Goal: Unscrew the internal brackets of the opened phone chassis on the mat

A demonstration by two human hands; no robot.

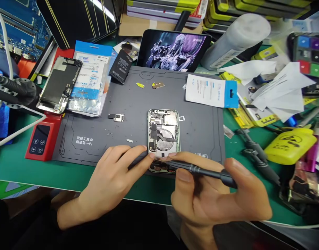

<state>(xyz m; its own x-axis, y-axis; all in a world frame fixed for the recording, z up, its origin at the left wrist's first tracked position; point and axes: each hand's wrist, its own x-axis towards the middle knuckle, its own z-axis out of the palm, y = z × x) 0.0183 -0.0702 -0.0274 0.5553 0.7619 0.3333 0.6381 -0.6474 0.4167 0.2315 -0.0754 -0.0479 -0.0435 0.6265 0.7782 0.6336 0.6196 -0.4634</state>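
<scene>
An opened phone [163, 135] with a pale green frame lies on the grey mat, its inner parts showing. My right hand [208, 194] grips a black screwdriver [201, 170], whose tip points into the phone's lower end. The index finger stretches along the shaft. At the phone's lower left edge is my left hand [115, 177], with a fingertip against the frame. Between its fingers sits a black bar-shaped object [138, 158], partly hidden, whose kind I cannot make out. Left of the phone lie a small metal-and-black part [116, 117] and a small silver plate [129, 140].
A removed phone screen [60, 83] leans on packets at the left, near a phone battery [121, 66]. A tablet [173, 51] stands at the back beside a white bottle [237, 40]. A blue-white packet [211, 91] and a yellow bottle [291, 146] are at right.
</scene>
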